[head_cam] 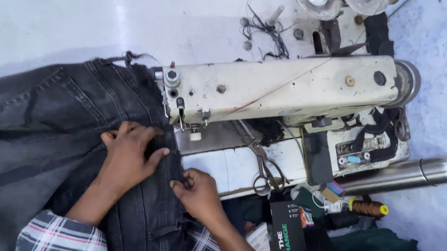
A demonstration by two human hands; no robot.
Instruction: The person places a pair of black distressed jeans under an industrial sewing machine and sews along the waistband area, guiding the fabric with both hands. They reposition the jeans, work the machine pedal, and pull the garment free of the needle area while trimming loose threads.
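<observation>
Plaid sleeves point(65, 239) at six o'clock lead up to both hands on dark grey jeans point(39, 139), which spread from nine o'clock across the white table point(52, 19) to the needle end of a cream sewing machine point(283, 87) at the centre. Left hand point(129, 157) lies flat with fingers spread, pressing the denim just left of the needle, while the right hand point(200, 192) pinches the cloth's edge between thumb and fingertips. Scissors point(263, 168) rest on the machine bed at four o'clock from the needle, near an orange thread spool point(368, 208) and a black box point(290, 240).
</observation>
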